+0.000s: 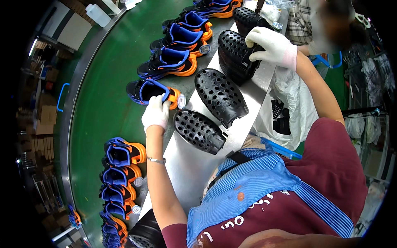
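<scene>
My left hand (156, 112), in a white glove, is at the heel of a black, blue and orange sneaker (134, 89), with its fingertips closed at the collar. My right hand (271, 47), also gloved, curls its thumb and fingers round the upper edge of a stack of black perforated plastic shoe trees (233, 64). Two loose shoe trees lie on the metal ledge between my hands: one shoe tree (218, 96) is nearer the stack, and the other shoe tree (197, 129) is nearer my left forearm.
Sneakers stand in a row on the green conveyor (103, 82), several beyond my left hand (173, 62) and several nearer (120, 175). A white plastic bag (289, 120) with black pieces hangs right of the metal ledge (173, 165). Another person's plaid sleeve (298, 22) is at the far right.
</scene>
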Demonstrator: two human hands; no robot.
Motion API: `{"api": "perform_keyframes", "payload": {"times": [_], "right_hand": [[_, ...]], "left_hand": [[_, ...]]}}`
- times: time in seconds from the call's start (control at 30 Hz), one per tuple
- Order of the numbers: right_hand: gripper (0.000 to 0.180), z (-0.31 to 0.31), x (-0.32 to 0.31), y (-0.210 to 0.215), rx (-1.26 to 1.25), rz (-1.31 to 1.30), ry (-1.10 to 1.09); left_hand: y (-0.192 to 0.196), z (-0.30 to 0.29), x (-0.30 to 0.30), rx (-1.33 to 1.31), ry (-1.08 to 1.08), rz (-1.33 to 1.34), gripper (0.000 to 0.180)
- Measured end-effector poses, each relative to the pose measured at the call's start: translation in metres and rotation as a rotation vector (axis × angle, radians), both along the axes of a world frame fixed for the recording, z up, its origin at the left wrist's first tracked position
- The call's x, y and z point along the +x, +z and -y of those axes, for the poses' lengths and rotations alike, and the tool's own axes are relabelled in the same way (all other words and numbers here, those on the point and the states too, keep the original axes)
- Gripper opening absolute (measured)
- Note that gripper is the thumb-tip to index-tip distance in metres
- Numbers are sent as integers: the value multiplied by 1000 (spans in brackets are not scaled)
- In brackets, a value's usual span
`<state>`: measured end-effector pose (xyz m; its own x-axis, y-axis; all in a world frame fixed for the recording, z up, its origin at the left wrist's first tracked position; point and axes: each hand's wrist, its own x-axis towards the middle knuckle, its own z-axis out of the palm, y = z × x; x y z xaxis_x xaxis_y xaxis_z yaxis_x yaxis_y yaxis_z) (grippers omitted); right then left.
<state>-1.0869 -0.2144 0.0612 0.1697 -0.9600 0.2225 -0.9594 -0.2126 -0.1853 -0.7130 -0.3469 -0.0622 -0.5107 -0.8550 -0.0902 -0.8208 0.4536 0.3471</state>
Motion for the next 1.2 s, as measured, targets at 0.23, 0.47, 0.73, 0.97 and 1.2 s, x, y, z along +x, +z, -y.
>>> {"api": "perform_keyframes", "payload": {"times": [0.23, 0.47, 0.73, 0.97, 1.2], "right_hand": [[31, -2, 3, 6, 101, 16, -2], [32, -14, 34, 47, 5, -19, 44], [33, -5, 164, 82, -111, 274, 592], [40, 9, 264, 44, 175, 506, 671], [60, 21, 322, 21, 541, 151, 561]], "left_hand": [[-2, -27, 69, -36, 164, 32, 31], [6, -53, 115, -105, 96, -184, 47], [75, -84, 79, 590, 124, -1371, 58], [95, -127, 88, 815, 243, -1987, 57], [51, -130, 117, 335, 506, -2060, 32]]}}
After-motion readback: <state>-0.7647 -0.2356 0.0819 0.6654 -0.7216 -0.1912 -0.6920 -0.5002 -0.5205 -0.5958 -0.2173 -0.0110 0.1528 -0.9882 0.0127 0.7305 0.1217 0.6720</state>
